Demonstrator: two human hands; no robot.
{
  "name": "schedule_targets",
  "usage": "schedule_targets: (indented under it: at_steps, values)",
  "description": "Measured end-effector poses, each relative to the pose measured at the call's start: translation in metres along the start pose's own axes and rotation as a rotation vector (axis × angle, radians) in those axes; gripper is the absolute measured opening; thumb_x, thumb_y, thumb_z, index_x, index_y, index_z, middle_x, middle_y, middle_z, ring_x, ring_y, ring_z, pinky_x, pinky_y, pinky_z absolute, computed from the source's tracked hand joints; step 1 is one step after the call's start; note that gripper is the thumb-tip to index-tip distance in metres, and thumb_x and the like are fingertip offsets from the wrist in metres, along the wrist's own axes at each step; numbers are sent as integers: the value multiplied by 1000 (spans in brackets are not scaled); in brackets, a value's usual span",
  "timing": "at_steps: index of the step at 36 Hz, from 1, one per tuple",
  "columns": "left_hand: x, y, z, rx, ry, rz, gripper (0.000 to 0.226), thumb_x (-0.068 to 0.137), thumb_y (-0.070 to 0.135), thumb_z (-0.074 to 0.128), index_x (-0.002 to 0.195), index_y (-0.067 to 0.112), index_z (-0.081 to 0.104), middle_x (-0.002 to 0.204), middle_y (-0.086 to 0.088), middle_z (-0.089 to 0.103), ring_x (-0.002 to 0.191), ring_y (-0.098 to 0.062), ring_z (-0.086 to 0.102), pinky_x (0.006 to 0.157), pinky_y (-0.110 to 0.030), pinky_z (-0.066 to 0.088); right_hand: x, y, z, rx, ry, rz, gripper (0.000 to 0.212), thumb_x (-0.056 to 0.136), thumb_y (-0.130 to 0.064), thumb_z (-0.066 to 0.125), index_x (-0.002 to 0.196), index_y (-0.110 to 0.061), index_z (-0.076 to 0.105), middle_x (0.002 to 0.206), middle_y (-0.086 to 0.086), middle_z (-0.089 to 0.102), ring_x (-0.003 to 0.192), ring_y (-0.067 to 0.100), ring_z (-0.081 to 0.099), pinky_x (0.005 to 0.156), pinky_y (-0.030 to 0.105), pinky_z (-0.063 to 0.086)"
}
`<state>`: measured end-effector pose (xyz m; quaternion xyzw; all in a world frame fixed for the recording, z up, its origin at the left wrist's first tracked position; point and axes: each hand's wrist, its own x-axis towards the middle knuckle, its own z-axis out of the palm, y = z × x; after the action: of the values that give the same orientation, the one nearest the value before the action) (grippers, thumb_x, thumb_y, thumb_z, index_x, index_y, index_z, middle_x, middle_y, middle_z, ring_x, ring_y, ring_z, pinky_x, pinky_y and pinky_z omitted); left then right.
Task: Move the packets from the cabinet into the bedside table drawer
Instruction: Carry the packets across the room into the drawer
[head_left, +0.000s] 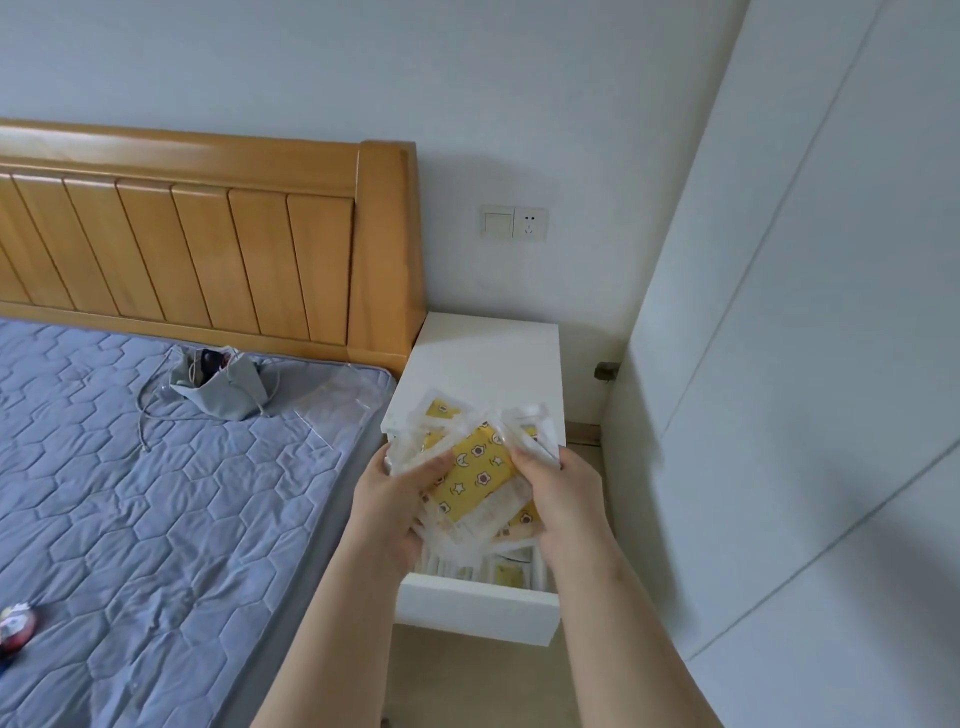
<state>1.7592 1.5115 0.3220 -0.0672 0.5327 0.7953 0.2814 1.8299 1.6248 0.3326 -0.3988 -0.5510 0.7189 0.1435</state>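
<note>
L grip (395, 501) & R grip (561, 499) each curl round one side of the yellow packets (475, 478) — stack pinned between them, just above the open drawer (478, 608), prob. so loose sleeves don't slide apart.

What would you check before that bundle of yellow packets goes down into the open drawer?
1. The drawer is pulled out: ok.
2. The left hand and right hand both grip the yellow packets: ok.
3. Bundle held over the drawer, not beside it: ok.
4. Room left inside: cannot tell; packets already inside show, and the hands hide the rest.
5. Bundle squared up: not ok; the packets fan out at angles.
</note>
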Motion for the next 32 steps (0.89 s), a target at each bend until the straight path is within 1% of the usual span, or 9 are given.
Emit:
schedule_targets:
  at_steps: [3, 6, 8, 11, 14, 18, 22, 27, 32]
  values:
    - [51, 9, 0, -48, 35, -34, 26, 80, -4, 65, 98, 14, 58, 98, -14, 69, 82, -31, 68, 70, -47, 56, 45, -6, 18, 11, 31, 17, 14, 89, -20, 58, 82, -8, 62, 82, 9, 60, 79, 25, 58, 80, 58, 52]
    - [99, 23, 2, -85, 48, -67, 25, 81, -4, 65, 97, 14, 57, 102, -16, 67, 87, -32, 66, 77, -51, 53, 90, -7, 37, 66, 91, 26, 25, 92, -24, 53, 82, -2, 59, 83, 10, 54, 78, 24, 52, 78, 41, 51]
    - [127, 33, 4, -102, 77, -78, 26, 81, -5, 64, 98, 14, 56, 103, -16, 67, 90, -33, 66, 80, -54, 52, 117, -10, 48, 131, 163, 37, 31, 93, -24, 51, 87, 5, 52, 82, 9, 51, 76, 22, 49, 77, 41, 50]
    - [173, 48, 5, -136, 135, -75, 28, 83, -4, 64, 98, 17, 55, 102, -13, 67, 95, -35, 65, 86, -57, 50, 154, -22, 62, 227, 273, 80, 25, 95, -21, 51, 79, -3, 54, 78, 9, 57, 71, 24, 56, 75, 39, 49]
    - [209, 55, 8, -127, 192, -57, 27, 84, 0, 65, 90, 24, 53, 96, -7, 66, 92, -31, 66, 85, -52, 52, 181, -33, 69, 282, 343, 82, 24, 96, -19, 50, 74, -17, 58, 76, 4, 62, 70, 22, 60, 80, 45, 53]
    - [240, 49, 18, -126, 284, -70, 26, 85, 1, 65, 94, 22, 52, 90, -3, 64, 86, -27, 65, 76, -46, 53, 211, -32, 65, 277, 419, 60, 19, 96, -21, 49, 80, -17, 58, 78, 3, 62, 72, 21, 61, 73, 40, 53]
    - [264, 28, 29, -137, 365, -74, 33, 83, 2, 67, 109, 18, 53, 101, -7, 67, 90, -28, 67, 78, -47, 54, 243, -27, 59, 236, 344, 106, 17, 96, -21, 50, 82, -18, 58, 77, 2, 61, 67, 19, 60, 63, 32, 50]
    - [278, -13, 47, -118, 371, -125, 40, 81, 2, 68, 117, 15, 56, 97, -8, 70, 87, -28, 69, 80, -50, 55, 274, -1, 59, 136, 206, 249, 14, 97, -22, 47, 93, -11, 55, 84, 5, 61, 69, 19, 59, 59, 27, 48]
    - [291, -53, 47, -55, 371, -165, 26, 84, 4, 67, 96, 27, 60, 94, -6, 70, 84, -28, 70, 66, -46, 58, 293, 39, 58, 92, 148, 413, 13, 97, -21, 44, 101, -14, 54, 98, 11, 65, 93, 30, 65, 81, 44, 54]
